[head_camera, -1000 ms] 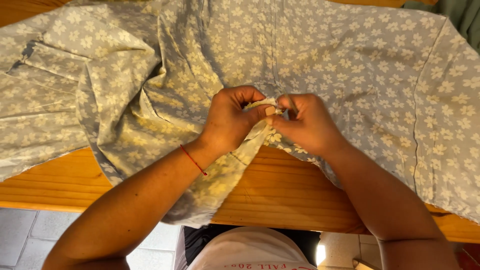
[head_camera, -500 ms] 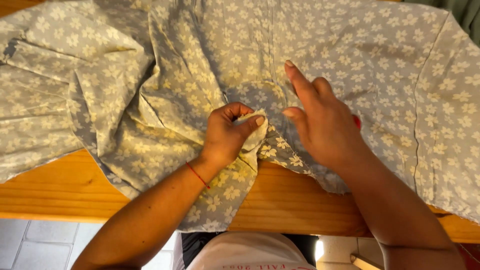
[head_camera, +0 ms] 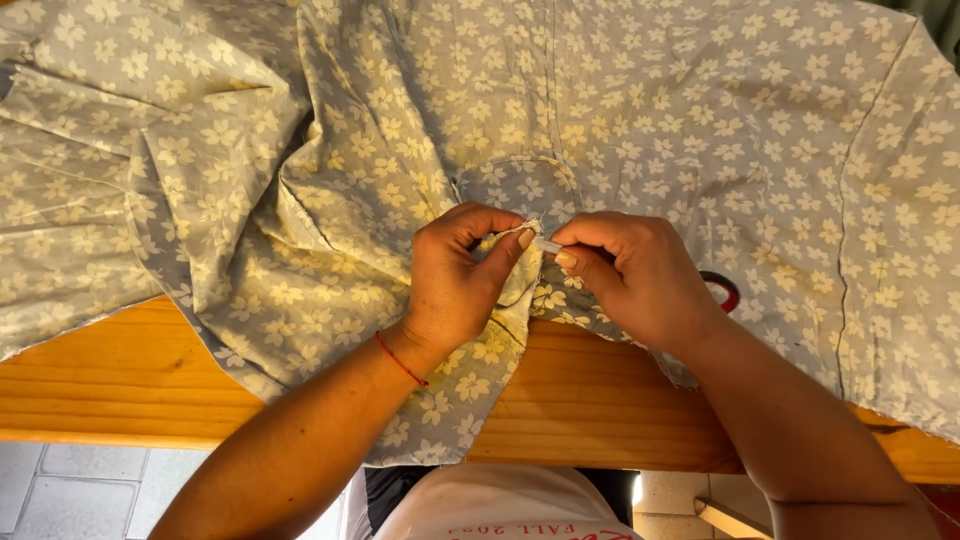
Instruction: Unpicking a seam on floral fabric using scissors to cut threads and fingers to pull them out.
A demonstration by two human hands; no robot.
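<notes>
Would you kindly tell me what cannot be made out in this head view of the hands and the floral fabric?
- Small pale item pinched at the right hand fingertips: too small to identify.
- Fabric fold in the left hand grip: its inner side is hidden by the fingers.
- Red loop beside the right wrist: mostly covered by the wrist.
- Floral fabric: cut off by the top, left and right edges.
- Wooden table: mostly hidden under the fabric.

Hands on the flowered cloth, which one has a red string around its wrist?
The left hand: a thin red string circles its wrist. The right hand has a bare wrist.
</notes>
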